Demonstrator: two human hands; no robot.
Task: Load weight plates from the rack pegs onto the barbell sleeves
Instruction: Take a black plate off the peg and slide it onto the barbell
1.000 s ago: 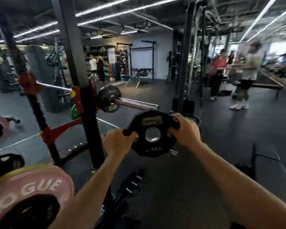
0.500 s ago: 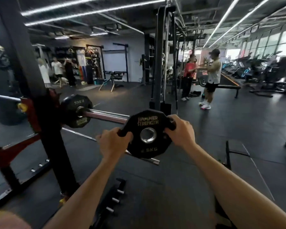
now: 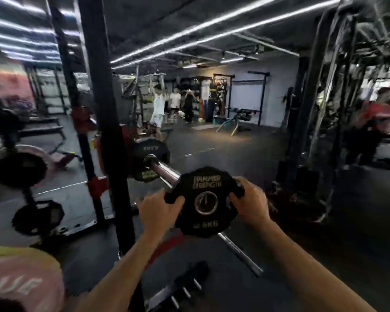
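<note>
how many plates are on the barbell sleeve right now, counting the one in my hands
2: a black plate seated against the collar by the rack upright, and the small plate in both hands at the sleeve's end. Others may be hidden.

Small plate (image 3: 205, 200) now at sleeve (image 3: 164, 171) tip, bore lined up

Only the person's two arms and hands show. Both forearms are bare up to the lower edge of the view, with no sleeve or cuff on either. The left hand (image 3: 159, 211) wears no glove, ring or strap. The right hand (image 3: 250, 204) is likewise ungloved, its wrist plain, with no watch or band. The picture is slightly blurred, so finer detail cannot be told.
</note>
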